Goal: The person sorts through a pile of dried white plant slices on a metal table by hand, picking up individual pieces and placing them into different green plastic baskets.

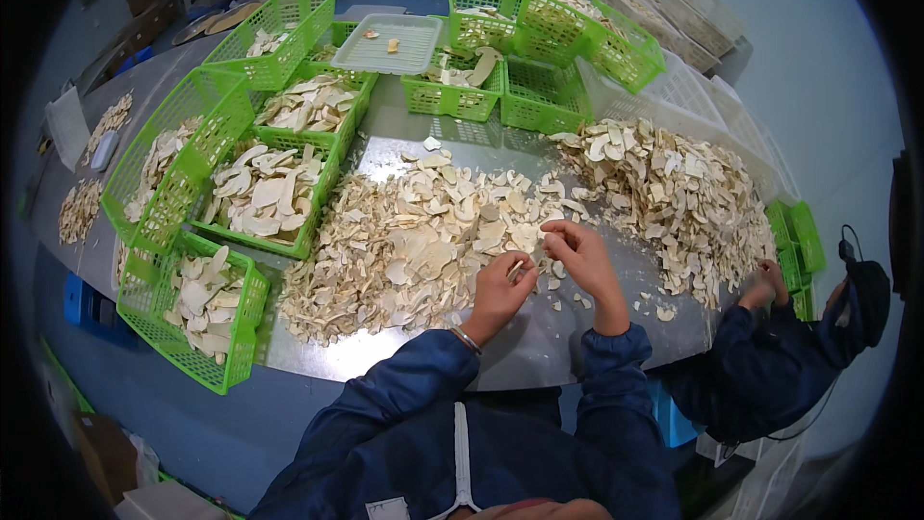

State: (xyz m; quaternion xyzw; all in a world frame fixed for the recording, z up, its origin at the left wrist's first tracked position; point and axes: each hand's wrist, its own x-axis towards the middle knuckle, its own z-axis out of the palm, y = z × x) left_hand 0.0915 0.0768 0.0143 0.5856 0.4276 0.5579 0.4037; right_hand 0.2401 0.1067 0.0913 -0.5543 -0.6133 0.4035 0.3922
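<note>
A broad pile of dried mushroom slices [426,245] lies on the metal table before me. At its right-hand edge, my left hand [502,292] has its fingers curled around a small mushroom slice [515,271]. Close beside it is my right hand [586,260], thumb and forefinger bent toward each other over the pale slices. Whether anything sits between those fingertips is hard to see. Small crumbs [581,300] are scattered on the table just under my right wrist.
Green plastic baskets holding larger slices [263,188] stand to the left, with more [455,97] at the back. A white tray [390,61] rests across baskets. Another heap of slices [671,195] rises on the right, where a co-worker's hands [761,287] are at its edge.
</note>
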